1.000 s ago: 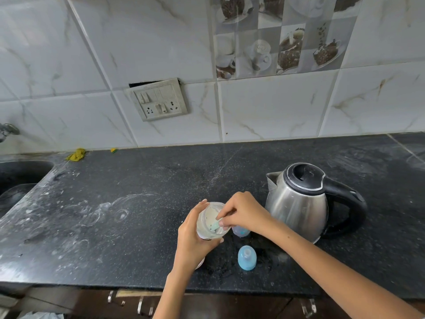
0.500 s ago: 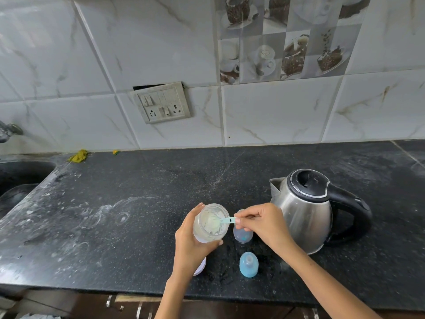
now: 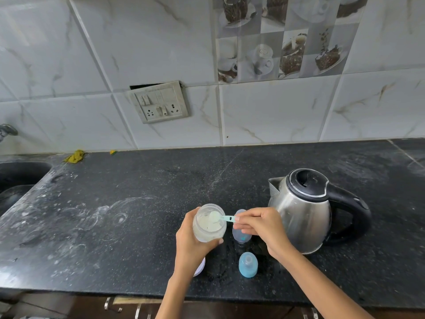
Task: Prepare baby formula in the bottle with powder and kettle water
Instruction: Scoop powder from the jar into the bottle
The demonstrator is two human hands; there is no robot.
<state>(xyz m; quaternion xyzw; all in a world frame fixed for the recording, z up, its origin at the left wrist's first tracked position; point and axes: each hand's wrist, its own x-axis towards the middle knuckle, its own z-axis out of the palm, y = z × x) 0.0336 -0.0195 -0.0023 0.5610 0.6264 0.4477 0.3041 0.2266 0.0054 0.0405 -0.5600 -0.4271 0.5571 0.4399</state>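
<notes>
Left hand point(image 3: 192, 240): grip wrapped round open powder jar point(image 3: 209, 223), held tilted above worktop point(image 3: 115, 215).
Right hand point(image 3: 259, 229): grip pinches handle of scoop point(image 3: 222, 218); heaped bowl sits over jar mouth.
Bottle point(image 3: 240, 233): on worktop between jar and kettle point(image 3: 303, 210), partly behind right hand.
Blue cap point(image 3: 248, 264): on worktop near front edge, apart from bottle.

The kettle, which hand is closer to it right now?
Right. The right hand pinches the scoop just beside the kettle; the left hand grips the powder jar farther away.
</notes>
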